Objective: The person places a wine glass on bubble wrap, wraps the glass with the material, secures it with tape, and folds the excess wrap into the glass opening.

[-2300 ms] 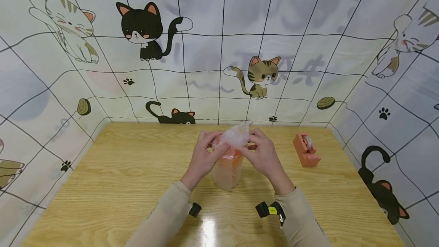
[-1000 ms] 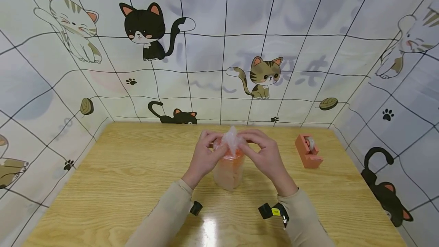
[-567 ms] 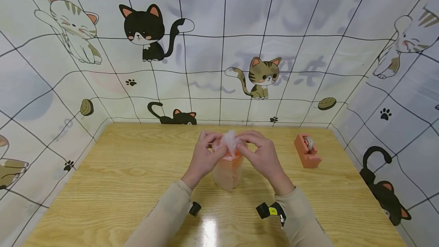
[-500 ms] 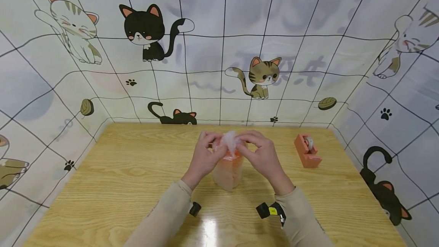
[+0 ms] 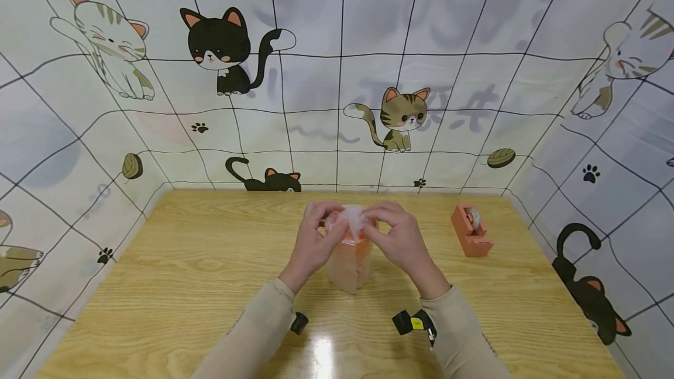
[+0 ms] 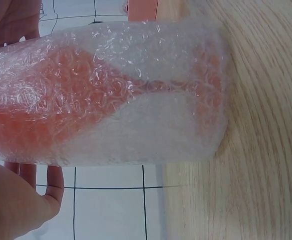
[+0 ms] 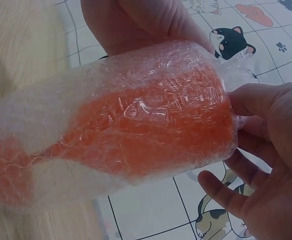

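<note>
An orange goblet (image 7: 151,127) stands upright on the table, wrapped in a clear bubble wrap sleeve (image 5: 350,271). Its bowl, thin stem and foot show through the wrap in both wrist views. At the upper left side my left hand (image 5: 313,241) holds the wrap, thumb in front and fingers behind. Opposite it, my right hand (image 5: 402,241) pinches the gathered loose wrap (image 5: 351,217) at the top between thumb and index finger. In the right wrist view its other fingers (image 7: 221,195) are spread beside the rim. How the wrap lies under the fingertips is hidden.
A coral tape dispenser (image 5: 471,231) with a roll of tape stands at the back right of the wooden table (image 5: 210,274). A cloth with cat prints (image 5: 316,75) hangs behind and along both sides. Black wrist cameras (image 5: 299,323) sit by the sleeves.
The wrap's loose top, standing up wide earlier, has been gathered to a narrow tuft and pressed lower toward the goblet's rim. Both hands keep their places; the right fingers have closed inward on it.
</note>
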